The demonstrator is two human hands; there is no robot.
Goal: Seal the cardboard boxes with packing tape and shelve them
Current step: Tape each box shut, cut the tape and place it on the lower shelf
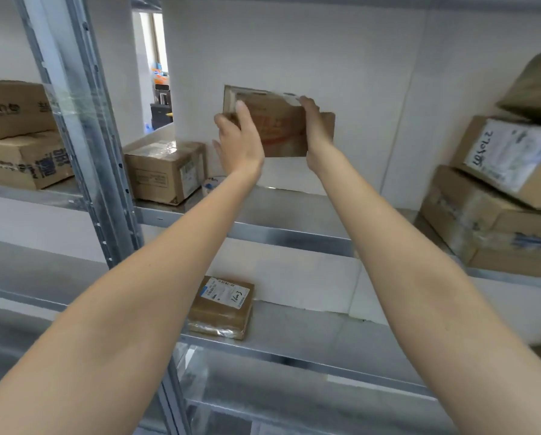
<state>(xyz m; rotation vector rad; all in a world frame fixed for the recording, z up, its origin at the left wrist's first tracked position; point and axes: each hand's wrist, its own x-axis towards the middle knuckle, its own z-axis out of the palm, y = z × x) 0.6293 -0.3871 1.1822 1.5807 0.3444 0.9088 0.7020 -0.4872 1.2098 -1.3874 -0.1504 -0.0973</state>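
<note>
Head view: both hands, left (239, 142) and right (317, 133), hold a cardboard box (281, 130) above the shelf (294, 208).

Eight cardboard boxes (283, 127), two hands (241, 142), one metal shelving rack (294, 237)

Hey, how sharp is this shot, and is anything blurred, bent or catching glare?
Head view: soft overall; the held box between the left hand and right hand is smeared by motion, and the stacked boxes at right blur most. Wide-angle bend tilts the shelf post. Even, mild light; slight sheen on the taped parcel.
</note>
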